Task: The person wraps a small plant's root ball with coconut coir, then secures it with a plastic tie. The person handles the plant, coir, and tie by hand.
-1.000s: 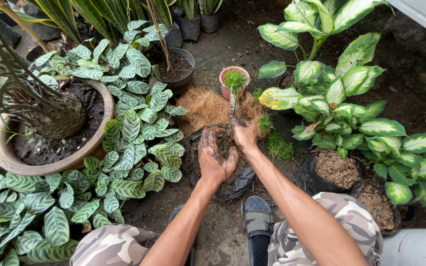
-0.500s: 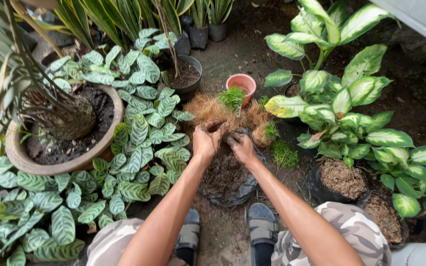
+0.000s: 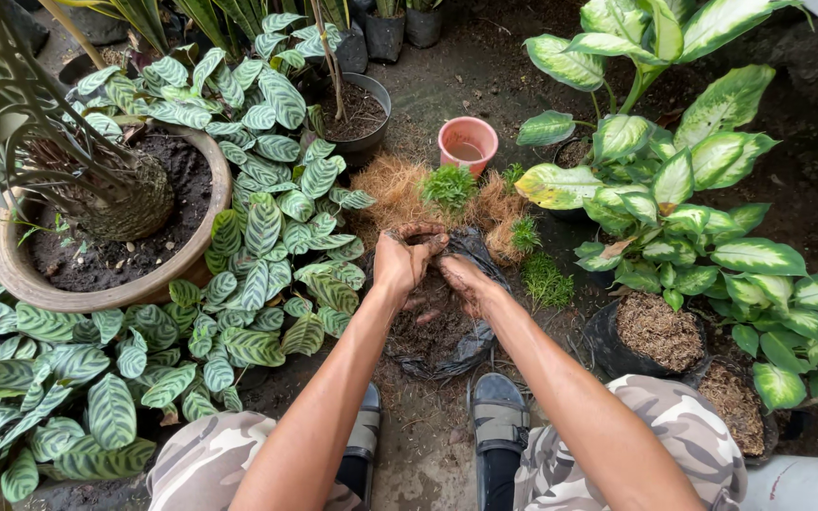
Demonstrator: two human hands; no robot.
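My left hand (image 3: 404,261) and my right hand (image 3: 461,281) are both down in a black plastic bag (image 3: 471,345) of dark soil on the ground between my feet. The left hand's fingers curl around a clump of soil at the bag's far edge. The right hand lies palm down in the soil just beside it, fingers dug in. Beyond the bag lies a heap of brown coconut fibre (image 3: 392,189) with a small green tufted plant (image 3: 449,185) on it, and a small empty pink pot (image 3: 468,144) stands behind that.
A wide clay pot (image 3: 158,284) with a thick-stemmed plant is at left, ringed by striped-leaf plants (image 3: 267,203). Broad variegated plants (image 3: 693,189) and black grow bags (image 3: 650,331) crowd the right. A dark pot (image 3: 364,114) stands behind. My sandalled feet (image 3: 499,416) are below the bag.
The small plant that my right hand held up a second ago now sits on the fibre heap. Both hands have dropped into the soil bag.
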